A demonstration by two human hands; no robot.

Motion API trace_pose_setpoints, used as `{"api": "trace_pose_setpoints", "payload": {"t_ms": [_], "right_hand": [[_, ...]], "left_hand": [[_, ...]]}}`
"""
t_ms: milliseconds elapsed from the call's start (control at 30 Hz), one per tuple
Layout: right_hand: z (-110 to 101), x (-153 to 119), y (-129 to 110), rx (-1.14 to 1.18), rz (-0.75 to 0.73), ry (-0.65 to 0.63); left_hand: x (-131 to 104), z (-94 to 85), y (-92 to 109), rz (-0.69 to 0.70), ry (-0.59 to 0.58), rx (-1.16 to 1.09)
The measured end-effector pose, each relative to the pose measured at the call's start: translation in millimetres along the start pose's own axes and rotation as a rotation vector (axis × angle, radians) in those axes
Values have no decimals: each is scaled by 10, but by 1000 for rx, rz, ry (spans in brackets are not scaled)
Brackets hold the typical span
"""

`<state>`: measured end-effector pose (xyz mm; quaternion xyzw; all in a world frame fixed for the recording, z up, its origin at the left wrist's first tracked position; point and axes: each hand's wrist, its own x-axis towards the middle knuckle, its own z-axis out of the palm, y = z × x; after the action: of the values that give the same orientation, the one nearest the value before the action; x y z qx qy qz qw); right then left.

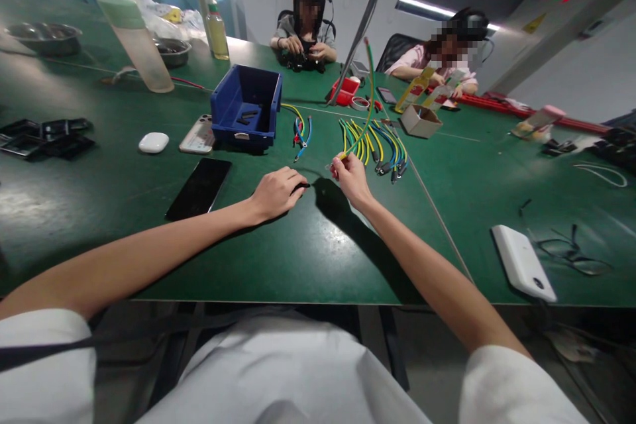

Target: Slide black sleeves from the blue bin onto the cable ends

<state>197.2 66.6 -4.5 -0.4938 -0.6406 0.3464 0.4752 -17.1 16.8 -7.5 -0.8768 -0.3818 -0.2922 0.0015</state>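
Observation:
My right hand (352,179) pinches a green-and-yellow wire (371,89) near its lower end. The wire's long free part curves up and away from me. In the closed fingers of my left hand (278,193) is a small black piece (305,185), its tip poking out toward the right hand. The two hands are a short gap apart, low over the table. Just beyond my right hand lies a row of short yellow-green and blue wires (380,142), several with dark sleeves on their near ends. A few more blue and yellow wires (301,132) lie farther left.
A blue bin (247,136) holding small black pieces stands beyond my left hand. A black phone (199,189), another phone (197,136) and a white case (154,142) lie left. At right are a white power bank (521,262) and glasses (574,255). Two people sit across the green table (308,265).

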Motion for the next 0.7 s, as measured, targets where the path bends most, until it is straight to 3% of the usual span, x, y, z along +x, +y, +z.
{"api": "trace_pose_setpoints", "payload": {"t_ms": [333,700], "right_hand": [[12,-330,-14,313,50,4],[-18,-341,96,424,143,24]], "left_hand": [[7,18,-3,-7,-15,-24],[20,29,-12,-50,-11,-56]]}}
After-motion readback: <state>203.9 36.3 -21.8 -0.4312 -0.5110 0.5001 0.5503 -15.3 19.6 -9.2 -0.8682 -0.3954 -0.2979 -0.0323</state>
